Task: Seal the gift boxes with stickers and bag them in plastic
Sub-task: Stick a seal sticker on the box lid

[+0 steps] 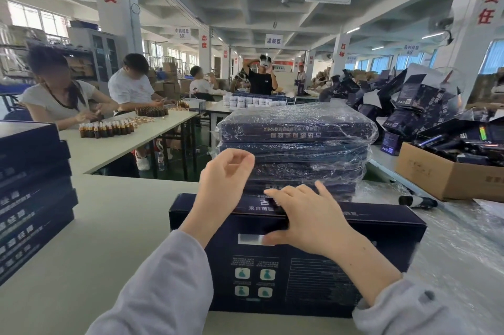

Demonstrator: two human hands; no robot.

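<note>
A dark navy gift box [300, 280] stands on its long side on the white table [109, 225] right in front of me. My right hand [308, 217] lies over its top edge with the fingers straight, and the thumb touches a pale rectangular sticker [249, 239] on the near face. My left hand [223, 190] hovers above the box's top left, its fingers loosely curled with nothing visible in them. Behind the box rises a stack of navy boxes in clear plastic [294, 144].
A stack of unbagged navy boxes [32, 193] stands at the left. At the right are clear plastic film [463, 239], a black marker [417, 201] and an open cardboard carton [441, 179] of dark packs. Several people work at tables behind.
</note>
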